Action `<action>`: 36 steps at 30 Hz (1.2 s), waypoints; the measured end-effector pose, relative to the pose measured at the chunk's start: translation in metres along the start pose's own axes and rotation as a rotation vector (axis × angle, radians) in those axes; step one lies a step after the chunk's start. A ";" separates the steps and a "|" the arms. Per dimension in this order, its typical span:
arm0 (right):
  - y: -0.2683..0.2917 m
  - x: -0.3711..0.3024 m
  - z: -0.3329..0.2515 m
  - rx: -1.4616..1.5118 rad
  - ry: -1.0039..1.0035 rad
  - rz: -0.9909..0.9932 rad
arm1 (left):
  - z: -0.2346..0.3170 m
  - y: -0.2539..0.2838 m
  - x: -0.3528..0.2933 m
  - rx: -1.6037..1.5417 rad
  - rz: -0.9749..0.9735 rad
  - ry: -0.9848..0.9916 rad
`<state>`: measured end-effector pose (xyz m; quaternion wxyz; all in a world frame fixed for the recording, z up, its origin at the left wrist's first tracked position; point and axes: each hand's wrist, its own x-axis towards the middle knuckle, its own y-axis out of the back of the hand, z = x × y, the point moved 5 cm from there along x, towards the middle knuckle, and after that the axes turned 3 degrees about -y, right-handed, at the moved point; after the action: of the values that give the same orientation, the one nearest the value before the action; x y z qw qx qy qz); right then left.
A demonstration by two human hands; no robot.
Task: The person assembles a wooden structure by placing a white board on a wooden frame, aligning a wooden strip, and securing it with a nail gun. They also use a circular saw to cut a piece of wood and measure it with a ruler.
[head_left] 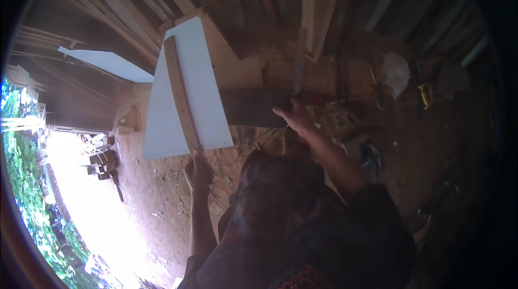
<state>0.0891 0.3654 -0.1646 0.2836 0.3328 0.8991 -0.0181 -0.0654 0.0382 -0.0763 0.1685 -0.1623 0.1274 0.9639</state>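
While the left hand (198, 171), just left of the frame's centre, closes its fingers around the lower end of a narrow wooden strip (180, 94), that strip runs up and slightly leftward across a pale, flat panel (208, 107) that fills the upper middle of the frame. The strip lies against the face of the panel, its top end reaching near the panel's upper left corner. The panel stands tilted, its wider lower edge just above the left hand and its narrower top near the wooden boards (135, 8) that slant across the upper left of the frame. The right hand (294, 116), at the centre and a little right, rests on a dark plank (251, 108) that sticks out from behind the panel's right edge; whether its fingers grip the plank or merely press on it cannot be told in the dim light. A second pale sheet (105, 62) leans at the left of the frame, well apart from both hands. Reddish dirt ground (156, 203) spreads below the panel, and a small stack of dark blocks (102, 162) sits in the bright sunlit patch at the lower left. At the right of the frame, a white bag (394, 73) and a yellow tool (426, 95) lie on a cluttered bench in shadow.
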 end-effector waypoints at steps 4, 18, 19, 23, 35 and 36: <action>-0.005 -0.004 -0.001 -0.157 0.048 0.135 | -0.009 -0.012 0.001 0.034 -0.070 0.020; -0.007 -0.054 0.076 -0.022 -0.135 0.215 | -0.071 -0.104 0.041 0.320 -0.352 0.059; -0.024 -0.067 0.077 -0.033 -0.078 0.216 | -0.068 -0.112 0.040 0.299 -0.372 0.048; -0.074 -0.086 0.038 -0.409 0.639 0.273 | -0.067 -0.130 0.039 0.328 -0.458 0.088; -0.130 -0.045 0.032 0.179 -0.050 0.101 | 0.039 -0.063 0.201 0.892 -0.297 -0.829; -0.139 -0.045 0.031 0.357 -0.071 0.071 | 0.046 -0.066 0.214 0.956 -0.166 -0.926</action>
<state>0.0479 0.2240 -0.1893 0.2521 0.4087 0.8587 -0.1789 -0.2439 0.1724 -0.1229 0.3328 0.3514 0.4422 0.7551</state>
